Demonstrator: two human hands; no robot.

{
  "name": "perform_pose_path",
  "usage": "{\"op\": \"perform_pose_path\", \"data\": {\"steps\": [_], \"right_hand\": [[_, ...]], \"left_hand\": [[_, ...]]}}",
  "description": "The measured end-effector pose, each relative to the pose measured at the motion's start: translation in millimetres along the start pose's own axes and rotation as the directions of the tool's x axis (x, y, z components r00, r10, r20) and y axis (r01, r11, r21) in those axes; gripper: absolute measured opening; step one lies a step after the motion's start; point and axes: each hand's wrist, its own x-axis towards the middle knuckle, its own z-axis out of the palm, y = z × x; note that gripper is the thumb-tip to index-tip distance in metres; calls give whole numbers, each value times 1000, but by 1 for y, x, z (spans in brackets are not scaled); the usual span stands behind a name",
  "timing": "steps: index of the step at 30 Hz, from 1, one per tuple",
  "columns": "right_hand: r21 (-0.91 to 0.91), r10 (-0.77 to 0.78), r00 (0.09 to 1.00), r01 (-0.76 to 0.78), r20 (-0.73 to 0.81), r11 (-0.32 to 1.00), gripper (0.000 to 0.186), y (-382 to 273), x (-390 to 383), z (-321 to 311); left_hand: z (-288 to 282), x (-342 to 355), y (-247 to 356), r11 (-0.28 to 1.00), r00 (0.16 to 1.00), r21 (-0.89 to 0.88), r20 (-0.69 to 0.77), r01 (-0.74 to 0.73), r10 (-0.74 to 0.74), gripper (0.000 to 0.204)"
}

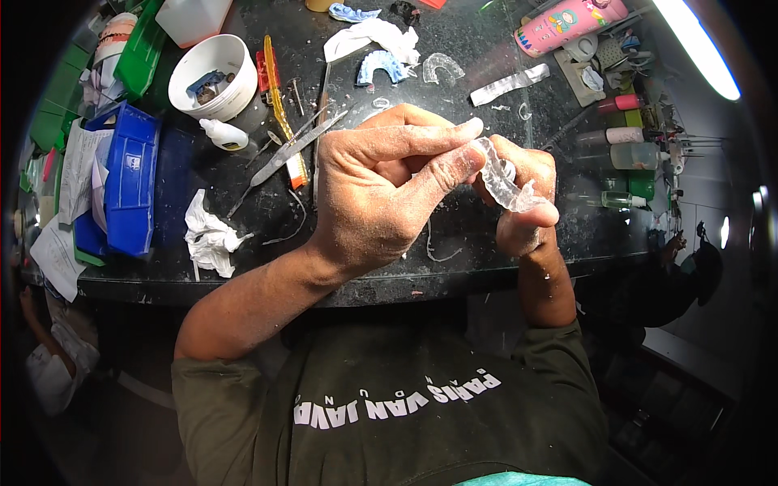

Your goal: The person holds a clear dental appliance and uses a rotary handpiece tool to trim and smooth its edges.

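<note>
A clear plastic dental aligner point(504, 190), curved with a ragged edge, is held up over the dark bench between my two hands. My left hand point(377, 174), dusted with white powder, pinches its upper end between thumb and forefinger. My right hand point(525, 182) grips it from the right, thumb by its lower end; part of the fingers is hidden behind the plastic. Farther off on the bench lie a blue-and-white dental model point(382, 68) and another clear aligner point(442, 68). Left of my left hand rests a metal knife-like tool point(284, 158).
On the left stand a white tub point(237, 95), a small white bottle point(224, 135) and a blue bin point(134, 194) with papers. Crumpled tissue point(212, 235) lies near the bench's front edge. A pink bottle point(571, 26) lies far right, with several small bottles nearer.
</note>
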Motion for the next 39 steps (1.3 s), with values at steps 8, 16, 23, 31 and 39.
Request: {"op": "perform_pose_path", "data": {"steps": [8,16,23,31,39], "right_hand": [[121,-119,992,124,-45,985,84,9,2,2],[93,-72,997,72,-10,993,77,3,2,2],[120,-143,990,144,-17,982,79,7,0,2],[86,-137,990,136,11,987,85,6,0,0],[16,-20,1000,20,19,1000,104,3,-1,2]], "left_hand": [[2,2,9,997,997,32,32,68,-69,17],[1,1,8,998,998,19,11,60,-60,15],[-3,1,5,996,999,83,36,26,-29,15],[-1,1,5,1000,1000,30,11,2,-2,17],[-1,2,6,999,999,10,17,-30,30,18]]}}
